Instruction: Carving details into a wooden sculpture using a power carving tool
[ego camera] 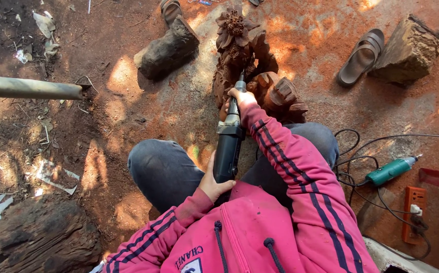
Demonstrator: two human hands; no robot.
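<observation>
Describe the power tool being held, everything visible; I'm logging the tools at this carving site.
The die grinder is a long, slim, dark body with a grey collar partway along, plastic and metal by the look. It points away from the person, its narrow nose against the wood carving. The right hand grips near the nose, the left hand wraps the rear end. It lies between the knees. Its cord is not traceable.

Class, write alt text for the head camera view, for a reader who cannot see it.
Seen from above, a seated person in a pink striped jacket holds a dark power carving tool, right hand near its tip and left hand at its rear, against a reddish wooden flower carving. Red sawdust covers the ground; a green rotary tool, sandals and wood blocks lie nearby.
</observation>
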